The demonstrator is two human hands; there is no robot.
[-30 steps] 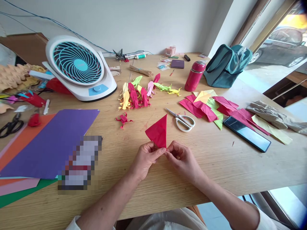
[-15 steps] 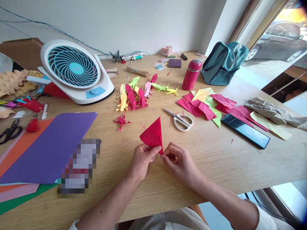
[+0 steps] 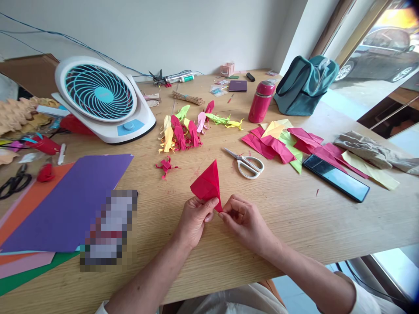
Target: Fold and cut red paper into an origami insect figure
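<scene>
A folded sheet of red paper, roughly triangular, is held up above the wooden table. My left hand grips its lower left part, the thumb lying across the front. At the bottom right corner, the fingertips of my right hand pinch the paper's point. Beyond my hands lie white-handled scissors, their blades toward the upper left. A small red origami figure rests to the left of the scissors. Farther back is a cluster of folded paper figures in red, yellow, green and pink.
Folded coloured papers and a phone lie to the right. A red bottle and a teal bag stand behind. On the left are a white fan, purple paper sheets, black scissors and a pixelated object.
The red paper has tilted very slightly to the left in my hands. Both hands keep their hold, and the view has shifted a little.
</scene>
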